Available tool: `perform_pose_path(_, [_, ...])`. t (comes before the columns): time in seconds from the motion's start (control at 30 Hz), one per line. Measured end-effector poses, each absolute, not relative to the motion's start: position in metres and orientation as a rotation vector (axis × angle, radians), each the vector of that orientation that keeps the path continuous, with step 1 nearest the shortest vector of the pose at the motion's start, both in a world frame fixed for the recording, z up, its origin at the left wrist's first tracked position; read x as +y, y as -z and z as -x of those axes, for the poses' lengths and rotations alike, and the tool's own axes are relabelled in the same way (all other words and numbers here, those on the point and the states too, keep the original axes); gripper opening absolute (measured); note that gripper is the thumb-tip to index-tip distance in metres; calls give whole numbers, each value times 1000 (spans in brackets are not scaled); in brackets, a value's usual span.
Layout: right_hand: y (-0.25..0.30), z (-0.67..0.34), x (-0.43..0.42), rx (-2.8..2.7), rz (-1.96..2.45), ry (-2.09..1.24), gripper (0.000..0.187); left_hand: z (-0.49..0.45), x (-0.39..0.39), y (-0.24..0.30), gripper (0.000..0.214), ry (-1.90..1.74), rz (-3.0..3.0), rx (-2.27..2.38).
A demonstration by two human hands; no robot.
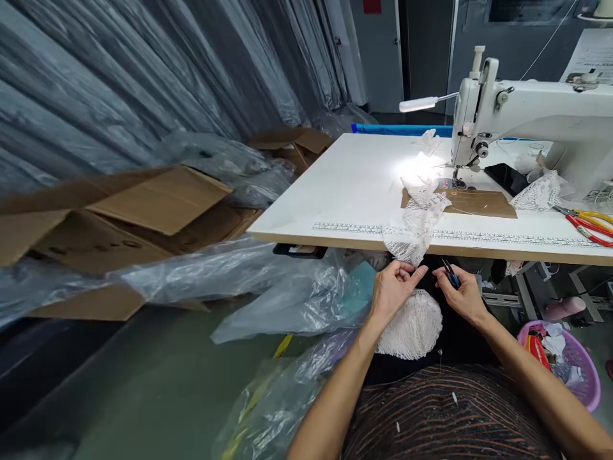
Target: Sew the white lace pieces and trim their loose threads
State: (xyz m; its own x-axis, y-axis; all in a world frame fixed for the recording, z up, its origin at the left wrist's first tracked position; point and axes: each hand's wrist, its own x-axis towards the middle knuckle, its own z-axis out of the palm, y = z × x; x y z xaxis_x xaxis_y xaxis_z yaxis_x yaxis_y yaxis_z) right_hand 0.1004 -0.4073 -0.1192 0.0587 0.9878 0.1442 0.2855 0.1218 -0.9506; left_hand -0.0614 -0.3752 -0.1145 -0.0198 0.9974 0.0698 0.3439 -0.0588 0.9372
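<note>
My left hand (393, 287) is closed, thumb against fingers, on the lower end of a white lace strip (416, 223) that hangs over the table's front edge. In my right hand (462, 297) is a small pair of blue-handled thread snips (451, 275), its dark tips pointing up and away from me. The two hands are a short gap apart, just below the tabletop. A gathered piece of white lace (412, 326) rests on my lap under my left hand. The upper part of the strip lies on the table left of the needle.
A white sewing machine (517, 115) stands on the white table (306, 191). Brown cardboard (479, 203) lies before its needle, and red-and-yellow-handled scissors (582, 227) lie to the right. Cardboard boxes (158, 198) and plastic sheeting (301, 300) are at the left. A pink basket (591, 377) holds scraps.
</note>
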Motion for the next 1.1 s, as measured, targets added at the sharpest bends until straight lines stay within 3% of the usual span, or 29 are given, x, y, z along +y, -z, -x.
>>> perform_pose_path(0.27, [94, -94, -417, -1513, 1235, -835, 35, 67, -390, 97, 32, -1109, -1820, 1428])
perform_pose_path(0.57, [89, -98, -424, -1571, 1208, -818, 33, 59, -376, 109, 32, -1074, -1666, 1480])
perform_pose_path(0.73, [85, -99, -429, -1594, 1180, -841, 31, 68, -405, 97, 29, -1264, -2276, 1364])
perform_pose_path(0.93, [84, -87, -448, -1816, 1255, -1022, 37, 84, -465, 87, 30, -998, -3037, 906])
perform_pose_path(1.03, [88, -85, -454, -1836, 1221, -1111, 31, 89, -470, 89, 27, -1015, -2927, 686])
perform_pose_path(1.1, [89, -88, -455, -1812, 1176, -1191, 21, 94, -459, 94, 22, -1153, -2645, 773])
